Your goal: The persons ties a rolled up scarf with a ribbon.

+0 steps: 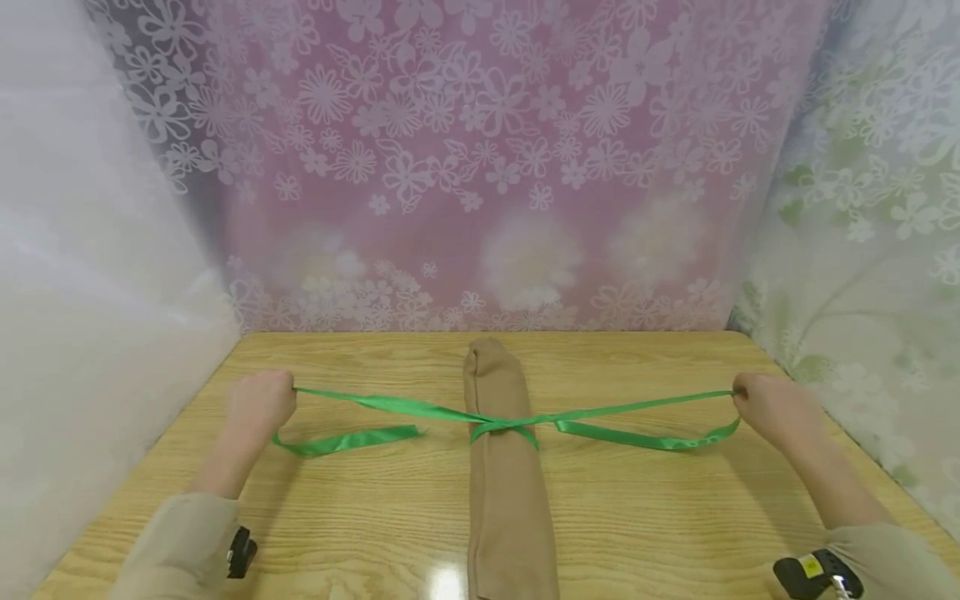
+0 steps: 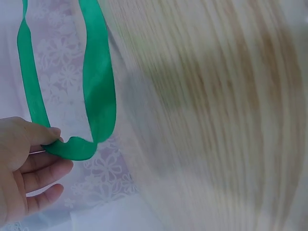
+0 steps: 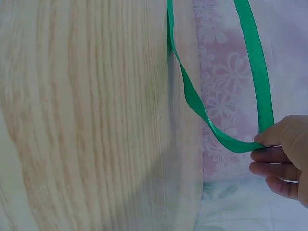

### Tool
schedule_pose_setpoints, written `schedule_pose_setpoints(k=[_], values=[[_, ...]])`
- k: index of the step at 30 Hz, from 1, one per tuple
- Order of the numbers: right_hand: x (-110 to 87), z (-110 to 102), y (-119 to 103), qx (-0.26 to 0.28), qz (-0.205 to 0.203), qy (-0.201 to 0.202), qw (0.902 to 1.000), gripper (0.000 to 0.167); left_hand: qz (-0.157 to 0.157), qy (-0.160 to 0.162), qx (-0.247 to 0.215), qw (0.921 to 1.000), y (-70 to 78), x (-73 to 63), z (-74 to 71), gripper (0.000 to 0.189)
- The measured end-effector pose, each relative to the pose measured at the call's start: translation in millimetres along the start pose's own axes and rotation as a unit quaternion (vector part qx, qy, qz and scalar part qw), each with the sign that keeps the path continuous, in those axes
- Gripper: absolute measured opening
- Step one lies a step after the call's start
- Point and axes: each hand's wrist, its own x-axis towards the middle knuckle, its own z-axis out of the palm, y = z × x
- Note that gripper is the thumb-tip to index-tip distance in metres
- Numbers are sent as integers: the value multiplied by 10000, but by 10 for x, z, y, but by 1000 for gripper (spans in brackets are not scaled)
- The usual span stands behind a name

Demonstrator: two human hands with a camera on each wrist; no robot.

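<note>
A long roll of tan cloth (image 1: 501, 508) lies lengthwise down the middle of the table. Around its upper half runs a green ribbon (image 1: 408, 407), crossed on top of the roll. Out at the left, my left hand (image 1: 262, 404) pinches one half of the ribbon between thumb and index finger, as the left wrist view shows. My right hand (image 1: 772, 408) pinches the other half far to the right. Both stretches between hands and roll are drawn nearly straight. Past each hand a loose ribbon tail loops back inward, the left one ending short of the roll.
The wood-grain table (image 1: 360, 517) carries the roll. Behind it hangs a pink flowered sheet (image 1: 480, 167), with a whitish sheet (image 1: 97, 275) at the left and a flowered one (image 1: 862, 250) at the right. Dark devices (image 1: 817, 575) sit at both wrists.
</note>
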Motion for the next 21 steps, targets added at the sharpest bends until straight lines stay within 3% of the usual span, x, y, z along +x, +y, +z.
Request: schedule_pose_setpoints(k=[3, 9, 21], values=[[-16, -24, 30, -67, 48, -112, 9999, 18, -107, -34, 38, 9999, -57, -12, 1, 32], [-27, -70, 120, -290, 192, -331, 9988, 17, -30, 3, 254, 9997, -173, -57, 1, 35], [-153, -38, 305, -354, 419, -185, 9983, 21, -254, -247, 284, 9990, -236, -66, -1, 31]])
